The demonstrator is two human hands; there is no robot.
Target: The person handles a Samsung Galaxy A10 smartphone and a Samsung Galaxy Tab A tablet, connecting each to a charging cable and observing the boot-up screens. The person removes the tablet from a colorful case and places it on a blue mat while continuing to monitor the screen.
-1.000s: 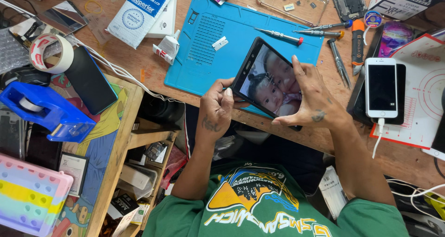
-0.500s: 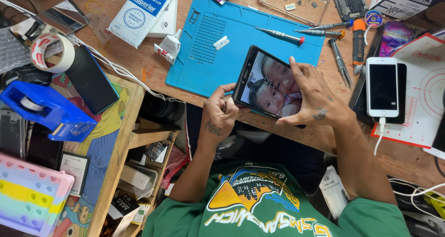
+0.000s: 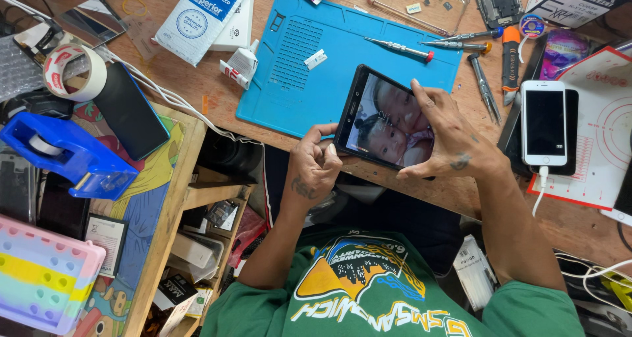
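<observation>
Our left hand (image 3: 315, 169) pinches the lower corner of the small black tablet (image 3: 385, 119), fingers curled tight; our right hand (image 3: 447, 142) spreads its fingers over the lit screen's far edge. It hangs over the workbench's near edge, by the blue mat (image 3: 296, 67). Thin, stiff, slick glass, likely fragile: edges grip best.

Tablet (image 3: 385, 119): now slightly higher in the frame than before, further over blue mat (image 3: 316, 47); left hand (image 3: 315, 166) gripping lower corner.
</observation>
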